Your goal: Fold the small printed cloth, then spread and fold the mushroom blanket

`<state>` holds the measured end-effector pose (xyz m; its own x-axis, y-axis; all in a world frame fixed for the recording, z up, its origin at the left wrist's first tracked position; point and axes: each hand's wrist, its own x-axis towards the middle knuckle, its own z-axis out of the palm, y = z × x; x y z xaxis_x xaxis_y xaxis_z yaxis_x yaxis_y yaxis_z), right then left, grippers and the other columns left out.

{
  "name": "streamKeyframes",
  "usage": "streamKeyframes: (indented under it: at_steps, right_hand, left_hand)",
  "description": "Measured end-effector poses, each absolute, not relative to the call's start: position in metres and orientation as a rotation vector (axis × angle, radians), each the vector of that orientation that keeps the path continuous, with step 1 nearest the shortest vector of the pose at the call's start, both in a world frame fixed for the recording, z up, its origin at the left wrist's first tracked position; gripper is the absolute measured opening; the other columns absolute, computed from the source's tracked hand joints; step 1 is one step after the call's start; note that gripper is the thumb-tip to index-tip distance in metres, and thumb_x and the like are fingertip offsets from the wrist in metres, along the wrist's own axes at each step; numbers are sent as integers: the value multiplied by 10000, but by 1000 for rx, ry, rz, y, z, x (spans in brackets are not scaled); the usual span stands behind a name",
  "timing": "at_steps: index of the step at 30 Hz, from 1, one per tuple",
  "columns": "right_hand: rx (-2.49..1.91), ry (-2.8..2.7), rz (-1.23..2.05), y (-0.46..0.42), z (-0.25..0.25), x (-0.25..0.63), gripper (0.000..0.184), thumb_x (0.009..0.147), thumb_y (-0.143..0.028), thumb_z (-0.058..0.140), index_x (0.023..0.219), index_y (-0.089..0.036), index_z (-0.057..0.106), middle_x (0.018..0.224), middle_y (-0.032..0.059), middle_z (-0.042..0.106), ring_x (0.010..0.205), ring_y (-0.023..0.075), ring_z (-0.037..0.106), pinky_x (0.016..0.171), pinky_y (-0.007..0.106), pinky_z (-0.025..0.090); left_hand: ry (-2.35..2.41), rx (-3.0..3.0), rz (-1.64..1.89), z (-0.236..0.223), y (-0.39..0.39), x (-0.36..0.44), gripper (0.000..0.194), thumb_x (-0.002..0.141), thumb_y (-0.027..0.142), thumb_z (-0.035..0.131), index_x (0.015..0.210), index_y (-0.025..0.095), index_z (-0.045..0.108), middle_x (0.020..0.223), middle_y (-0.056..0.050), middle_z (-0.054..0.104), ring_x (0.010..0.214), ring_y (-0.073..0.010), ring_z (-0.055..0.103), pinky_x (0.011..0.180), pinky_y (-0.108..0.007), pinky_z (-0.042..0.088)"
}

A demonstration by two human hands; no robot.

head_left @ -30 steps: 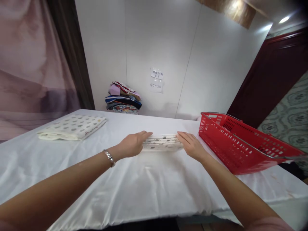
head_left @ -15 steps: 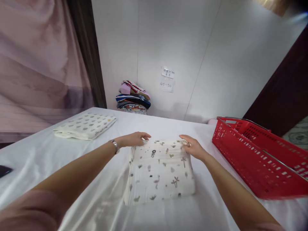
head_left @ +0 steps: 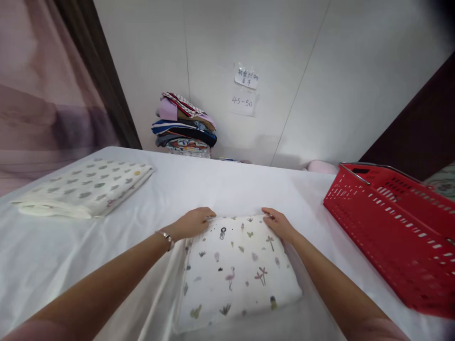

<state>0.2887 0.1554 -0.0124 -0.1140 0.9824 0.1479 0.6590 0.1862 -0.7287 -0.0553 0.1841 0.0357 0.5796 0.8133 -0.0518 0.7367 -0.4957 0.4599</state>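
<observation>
A folded white muslin blanket [head_left: 238, 272], printed with palm trees, a flamingo and small plants, lies flat on the white-covered table. At its far left corner is my left hand [head_left: 195, 221], thumb and fingers closed on the edge; a silver bracelet circles that wrist. My right hand [head_left: 279, 223] pinches the far right corner, the fingertips partly over the edge. A second folded cloth [head_left: 92, 182], cream with grey cloud-like shapes, rests off to the left, apart from both hands.
A red plastic basket [head_left: 387, 237] with metal handles stands at the right of the table [head_left: 227, 182]. Beyond the far edge, a stack of folded fabrics [head_left: 185, 125] rises against the wall. Handwritten paper signs [head_left: 243, 102] hang there. A pinkish curtain [head_left: 31, 94] borders the left.
My view has tipped down and come nearer the table. Both hands stay at the blanket's far corners, drawn slightly closer together.
</observation>
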Motion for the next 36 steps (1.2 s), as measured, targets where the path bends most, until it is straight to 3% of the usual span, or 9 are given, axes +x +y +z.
streamKeyframes:
  at_steps: [4,8,19,28,36]
  right_hand:
    - [-1547,-1789,674,144,-9,290,338,794,-332,521,1111,-230,577,1176,54,586,1043,211,551,903,376,455]
    - [-1551,-1803,665,142,-10,290,314,783,-331,546,1080,-235,580,1177,48,576,1050,208,538,934,384,421]
    - [-1503,-2011,597,147,3,285,100,804,-232,495,831,-232,591,1218,40,529,1143,186,458,933,361,375]
    - [-1701,-1913,788,150,15,274,83,765,-256,525,836,-216,540,1298,51,471,1131,203,465,912,365,382]
    - [-1772,-2004,973,159,34,265,147,736,-274,550,867,-209,553,1302,66,473,955,203,557,831,362,417]
  left_hand:
    - [1171,2511,423,37,172,-56,288,855,292,383,1033,213,595,1070,-27,621,954,-175,568,855,-315,440]
    - [1190,2471,477,28,167,-54,291,865,386,427,1040,215,585,1067,-25,610,961,-178,557,835,-308,454]
    - [1114,2732,742,8,163,-52,242,894,307,415,1030,204,586,1011,-55,602,947,-202,539,858,-393,438]
    - [1172,2446,606,20,167,-50,241,888,372,394,937,218,572,968,-25,601,886,-172,548,782,-318,450]
    - [1201,2430,514,25,171,-39,117,844,305,449,849,202,505,878,-20,570,820,-176,523,737,-318,413]
